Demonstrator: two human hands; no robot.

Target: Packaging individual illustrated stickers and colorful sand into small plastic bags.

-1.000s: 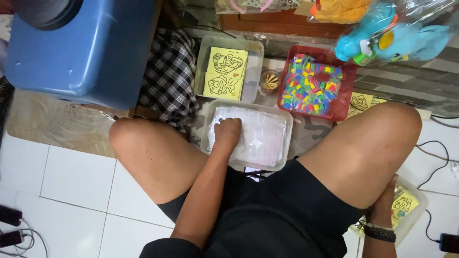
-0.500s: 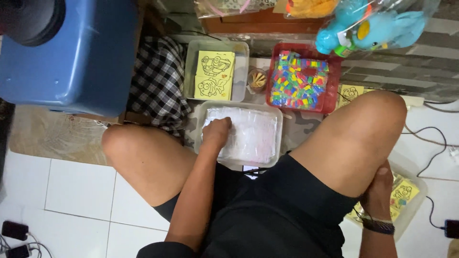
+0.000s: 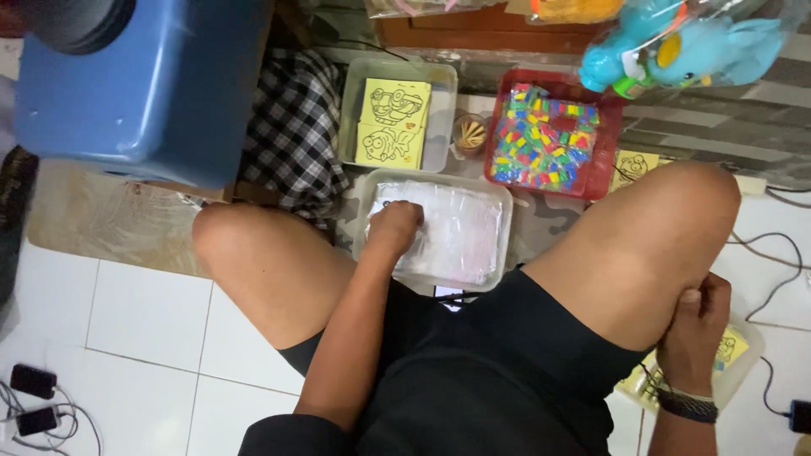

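Note:
My left hand point(image 3: 394, 226) reaches into a clear plastic tub point(image 3: 503, 221) between my knees and rests, fingers curled, on a stack of clear plastic sleeves point(image 3: 456, 232); whether it grips one I cannot tell. My right hand point(image 3: 699, 325) hangs beside my right thigh, fingers bent, over a clear tub point(image 3: 743, 371) holding yellow picture cards point(image 3: 731, 348). A dark band is on that wrist. Beyond the sleeve tub stand a clear tub point(image 3: 443, 118) with yellow printed cards point(image 3: 390, 122) and a red tray point(image 3: 612, 169) full of small coloured packets point(image 3: 541, 135).
A blue plastic bin point(image 3: 144, 84) stands at the upper left beside a black-and-white checked cloth point(image 3: 296, 127). A small round cup of sticks point(image 3: 470, 133) sits between the tubs. Bagged blue toys point(image 3: 684, 46) lie top right. Cables point(image 3: 773, 279) and chargers point(image 3: 34, 397) lie on the white tiles.
The view has shifted slightly. My left hand stays in the sleeve tub, shifting a little towards its near left side. My right hand has risen against the thigh.

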